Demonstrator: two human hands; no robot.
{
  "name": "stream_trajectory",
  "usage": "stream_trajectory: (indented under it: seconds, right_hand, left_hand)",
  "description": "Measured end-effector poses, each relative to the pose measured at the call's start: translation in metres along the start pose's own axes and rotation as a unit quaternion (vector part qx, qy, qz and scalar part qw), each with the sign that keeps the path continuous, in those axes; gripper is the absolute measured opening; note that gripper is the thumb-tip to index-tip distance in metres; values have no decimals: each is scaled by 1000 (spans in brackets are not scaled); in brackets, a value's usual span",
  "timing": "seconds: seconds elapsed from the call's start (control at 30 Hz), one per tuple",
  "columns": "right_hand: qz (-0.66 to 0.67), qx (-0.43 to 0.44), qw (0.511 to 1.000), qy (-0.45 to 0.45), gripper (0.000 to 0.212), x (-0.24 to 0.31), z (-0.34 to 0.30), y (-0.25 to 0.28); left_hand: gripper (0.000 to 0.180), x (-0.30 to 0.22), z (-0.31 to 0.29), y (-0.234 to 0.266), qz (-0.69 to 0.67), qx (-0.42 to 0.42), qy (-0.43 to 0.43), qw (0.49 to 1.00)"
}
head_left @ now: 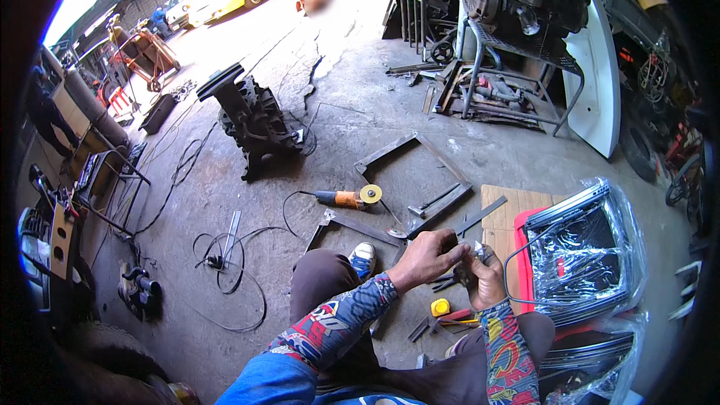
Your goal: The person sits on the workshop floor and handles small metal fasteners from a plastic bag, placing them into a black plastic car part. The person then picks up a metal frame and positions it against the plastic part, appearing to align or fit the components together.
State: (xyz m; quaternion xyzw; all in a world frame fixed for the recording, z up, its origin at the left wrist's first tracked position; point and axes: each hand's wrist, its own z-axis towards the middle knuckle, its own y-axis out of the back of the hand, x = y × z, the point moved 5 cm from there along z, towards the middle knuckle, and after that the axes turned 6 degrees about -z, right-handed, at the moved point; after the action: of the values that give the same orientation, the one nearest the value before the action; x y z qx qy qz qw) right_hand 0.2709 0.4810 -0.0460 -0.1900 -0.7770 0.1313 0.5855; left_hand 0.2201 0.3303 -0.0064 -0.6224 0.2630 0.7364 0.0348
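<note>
My left hand (427, 259) and my right hand (489, 279) meet in front of my knees, fingers closed. A small dark piece with a light metallic tip (468, 276) sits in my right hand; its kind is not clear. The fingertips of my left hand pinch close against it, and what they hold is hidden. Just beyond my hands lie an L-shaped dark steel piece (352, 223) and an open frame of steel angle bars (439, 151). An orange angle grinder (341, 199) with a yellow disc rests by them. Close to my knees is a yellow tape measure (440, 307).
Plastic-wrapped panels with a red edge (577, 247) lie at right on a cardboard sheet (496, 223). A black cable (251, 232) loops across the floor at left. Farther off stand an engine block (255, 124) and an engine on a metal stand (517, 11).
</note>
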Motion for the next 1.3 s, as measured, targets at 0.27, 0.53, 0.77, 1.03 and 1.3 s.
stream_trajectory:
  seconds: [0.27,0.53,0.77,1.03,1.3]
  right_hand:
    - [3,19,1000,13,24,-3,0,10]
    - [-2,-5,1000,7,25,-5,2,13]
    - [1,-56,998,-13,21,-7,4,19]
    - [79,-52,993,-77,24,-9,2,13]
    - [29,-37,977,-208,52,-26,2,21]
  left_hand:
    - [28,4,-3,-2,-56,4,-18,998]
    - [26,12,0,-1,-156,-45,19,987]
    - [13,11,0,3,-393,-2,103,914]
    - [14,5,-5,8,-448,24,141,883]
    - [12,2,-7,-1,-386,54,149,909]
